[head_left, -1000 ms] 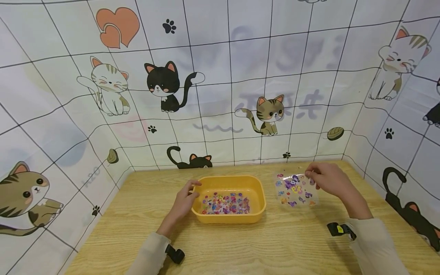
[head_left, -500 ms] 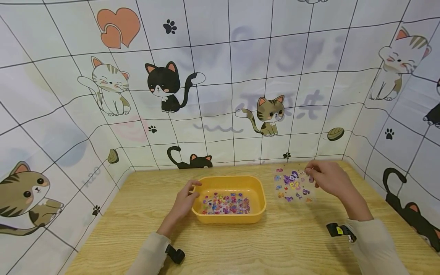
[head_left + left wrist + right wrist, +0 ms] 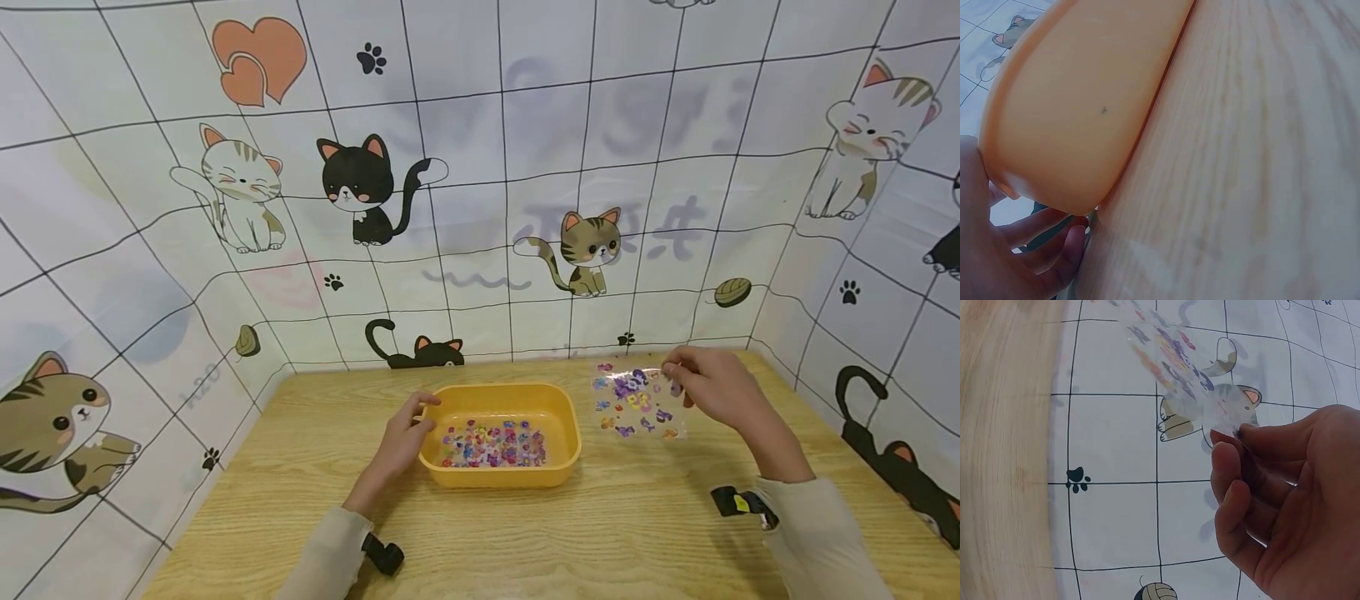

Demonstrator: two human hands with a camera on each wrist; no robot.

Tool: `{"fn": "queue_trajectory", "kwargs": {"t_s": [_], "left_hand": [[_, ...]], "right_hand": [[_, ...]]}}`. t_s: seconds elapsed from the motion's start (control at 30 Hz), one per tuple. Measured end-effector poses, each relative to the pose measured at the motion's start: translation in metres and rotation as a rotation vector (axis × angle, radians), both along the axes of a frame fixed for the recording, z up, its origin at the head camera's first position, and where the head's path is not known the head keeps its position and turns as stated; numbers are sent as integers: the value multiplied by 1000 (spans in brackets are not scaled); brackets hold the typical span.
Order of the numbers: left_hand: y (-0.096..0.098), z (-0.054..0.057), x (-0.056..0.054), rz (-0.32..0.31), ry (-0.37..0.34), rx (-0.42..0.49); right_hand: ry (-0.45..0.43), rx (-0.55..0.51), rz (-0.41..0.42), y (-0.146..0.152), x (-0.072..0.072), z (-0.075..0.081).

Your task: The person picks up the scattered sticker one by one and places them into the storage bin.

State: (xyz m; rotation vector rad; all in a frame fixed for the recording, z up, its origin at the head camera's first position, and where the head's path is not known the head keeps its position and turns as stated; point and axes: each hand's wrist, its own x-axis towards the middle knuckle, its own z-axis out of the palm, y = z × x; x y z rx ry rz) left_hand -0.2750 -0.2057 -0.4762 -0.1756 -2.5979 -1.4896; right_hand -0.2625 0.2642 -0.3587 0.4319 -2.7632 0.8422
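Note:
A yellow plastic tray (image 3: 498,477) stands on the table, with sheets of small colourful stickers (image 3: 495,446) lying on its bottom. My left hand (image 3: 401,435) grips the tray's left end, index finger over the rim; in the left wrist view its curled fingers (image 3: 1047,256) lie against the outside of that end. To the right of the tray, my right hand (image 3: 712,387) pinches a clear sticker sheet (image 3: 633,400) by its upper right corner between thumb and fingertips. Purple, yellow and orange figures are printed on this sheet, which hangs slanted over the table in the right wrist view.
The wood-grain table (image 3: 525,542) ends at a white wall covering (image 3: 480,300) with printed cats and grid lines. It stands behind and on both sides. Each wrist wears a black strap with a camera (image 3: 384,554).
The sticker sheet has shifted slightly left and up in my right hand, and its tilt has changed. My left hand and the tray have stayed in place.

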Motion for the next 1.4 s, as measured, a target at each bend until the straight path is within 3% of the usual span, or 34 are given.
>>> {"fn": "queue_trajectory", "kwargs": {"t_s": [0.6,0.83,1.1,1.4], "left_hand": [[-2,-1,0,-9,4,5],[-2,-2,-1,3,10,-1],[-2,-1,-1,-9,0,6],[-2,-2,-1,-7,13,-7]], "right_hand": [[142,-81,-36,-20,10,11],[94,-135,-58,-28,10,11],[-85,-308,-37,-39,6,7],[-114,-323,-11,-52,1,0]]}}
